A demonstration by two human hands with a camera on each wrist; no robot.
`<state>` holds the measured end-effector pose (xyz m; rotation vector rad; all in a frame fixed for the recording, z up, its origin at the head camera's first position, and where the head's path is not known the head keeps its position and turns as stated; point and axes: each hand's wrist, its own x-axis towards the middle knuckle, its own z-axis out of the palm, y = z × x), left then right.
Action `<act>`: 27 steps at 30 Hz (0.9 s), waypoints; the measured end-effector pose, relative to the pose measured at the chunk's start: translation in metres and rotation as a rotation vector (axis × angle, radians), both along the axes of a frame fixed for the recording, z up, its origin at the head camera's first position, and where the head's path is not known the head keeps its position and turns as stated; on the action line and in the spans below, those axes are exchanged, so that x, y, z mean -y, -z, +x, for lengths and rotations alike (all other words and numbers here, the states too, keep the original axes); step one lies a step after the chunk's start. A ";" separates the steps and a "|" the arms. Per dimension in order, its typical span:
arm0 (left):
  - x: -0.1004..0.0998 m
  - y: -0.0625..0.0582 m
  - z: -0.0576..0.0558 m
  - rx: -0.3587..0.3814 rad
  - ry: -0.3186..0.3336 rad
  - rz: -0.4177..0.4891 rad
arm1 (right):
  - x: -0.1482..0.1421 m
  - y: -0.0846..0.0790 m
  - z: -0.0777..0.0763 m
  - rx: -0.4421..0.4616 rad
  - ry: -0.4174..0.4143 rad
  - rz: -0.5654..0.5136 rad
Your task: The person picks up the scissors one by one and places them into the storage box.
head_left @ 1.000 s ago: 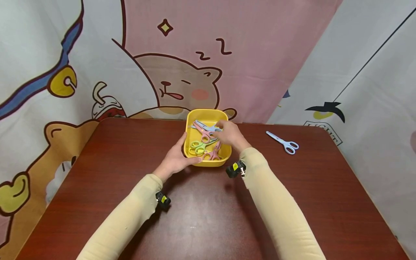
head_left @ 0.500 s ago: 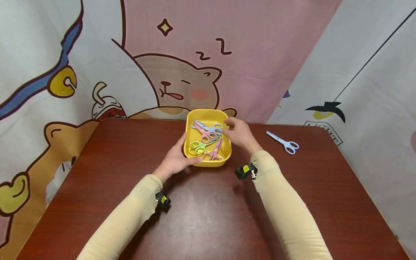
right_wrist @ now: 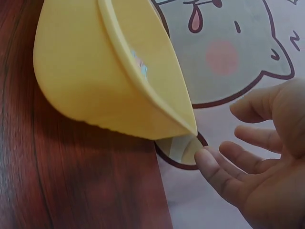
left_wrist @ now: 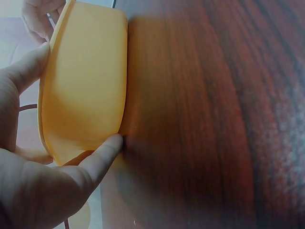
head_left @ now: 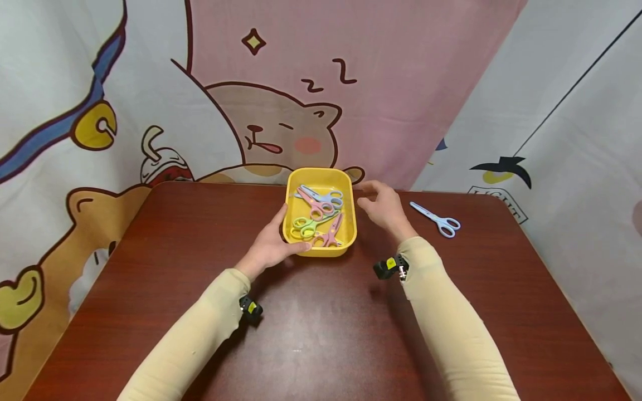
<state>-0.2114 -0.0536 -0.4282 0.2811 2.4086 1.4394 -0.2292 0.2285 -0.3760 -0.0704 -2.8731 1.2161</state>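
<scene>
A yellow plastic basket [head_left: 323, 252] stands near the far edge of the table, with several children's scissors lying loose in it. Among them are blue scissors [head_left: 311, 194], pink scissors [head_left: 315, 203] and green scissors [head_left: 307, 227]; another pink pair [head_left: 332, 234] lies at the near right corner. My left hand [head_left: 268, 242] holds the basket by its left side, thumb on the near wall and fingers along the side. To the right of the basket, my right hand [head_left: 385, 209] hovers with nothing in it, fingers loosely bent and apart from the rim in the right wrist view.
One more pair of light blue scissors [head_left: 435, 218] lies on the table to the right of my right hand. A printed curtain [head_left: 401, 100] hangs right behind the far edge of the brown wooden table [head_left: 306, 334].
My right hand has come out from over the scissors in the basket and moved right, past the rim. The left hand and the basket stay where they were.
</scene>
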 end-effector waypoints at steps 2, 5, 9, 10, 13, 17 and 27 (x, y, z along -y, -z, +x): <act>0.001 -0.001 0.000 0.003 0.000 0.002 | -0.004 0.000 0.001 -0.020 0.011 0.002; 0.001 -0.001 0.000 0.006 0.002 0.001 | -0.010 0.001 0.002 -0.045 0.029 0.009; 0.001 0.000 0.000 0.006 0.003 0.006 | -0.018 0.004 0.005 -0.054 0.049 0.011; 0.001 0.000 0.000 0.003 0.003 0.007 | -0.020 0.004 0.005 -0.056 0.053 0.011; 0.001 0.001 0.000 -0.001 0.002 0.007 | -0.026 0.006 0.007 -0.065 0.062 0.015; 0.001 0.001 -0.001 -0.005 0.002 -0.001 | -0.034 0.008 0.009 -0.081 0.073 0.024; 0.002 -0.001 0.000 0.005 0.006 0.007 | -0.051 0.014 0.013 -0.107 0.106 0.043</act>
